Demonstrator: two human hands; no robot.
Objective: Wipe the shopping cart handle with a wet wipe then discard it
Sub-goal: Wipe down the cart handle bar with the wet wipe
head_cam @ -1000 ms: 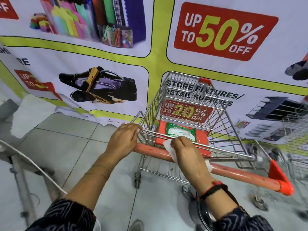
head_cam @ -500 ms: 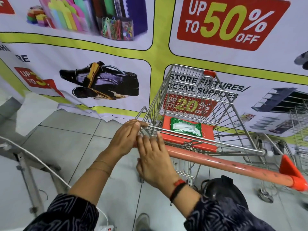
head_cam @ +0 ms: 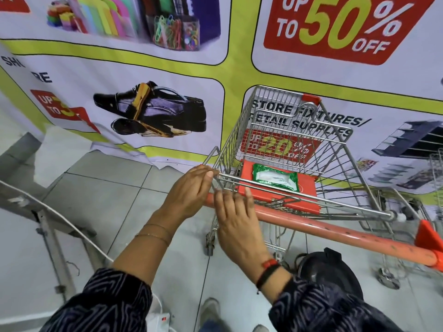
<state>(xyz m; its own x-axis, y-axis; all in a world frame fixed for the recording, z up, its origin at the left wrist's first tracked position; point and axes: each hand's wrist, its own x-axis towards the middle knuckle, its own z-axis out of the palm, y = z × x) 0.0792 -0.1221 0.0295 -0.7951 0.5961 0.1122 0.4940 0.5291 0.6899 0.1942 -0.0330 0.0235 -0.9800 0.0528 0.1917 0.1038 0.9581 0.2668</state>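
My left hand (head_cam: pixel 189 190) rests at the near left corner of the shopping cart (head_cam: pixel 282 149), fingers curled over the wire rim where it meets the left end of the handle (head_cam: pixel 335 233); it grips only that corner of the frame. Just to its right, nearly touching it, my right hand (head_cam: pixel 236 221) lies palm-down over the handle, fingers spread and pointing away from me toward the basket. The wet wipe is hidden from view; whether it sits pressed under my right palm I cannot tell, since the back of the hand covers whatever lies beneath.

The handle is an orange bar whose long axis runs from the far left, under my hands, down toward the near right, ending in a brighter orange end cap (head_cam: pixel 429 238) at the frame's right edge. Most of the bar to the right of my hand is bare.

Beyond the handle, on the cart's folded orange seat flap (head_cam: pixel 306 195), a green wipe packet (head_cam: pixel 275 179) lies flat, its long side roughly parallel to the handle. On the floor below the bar sits a dark bag (head_cam: pixel 328 269).
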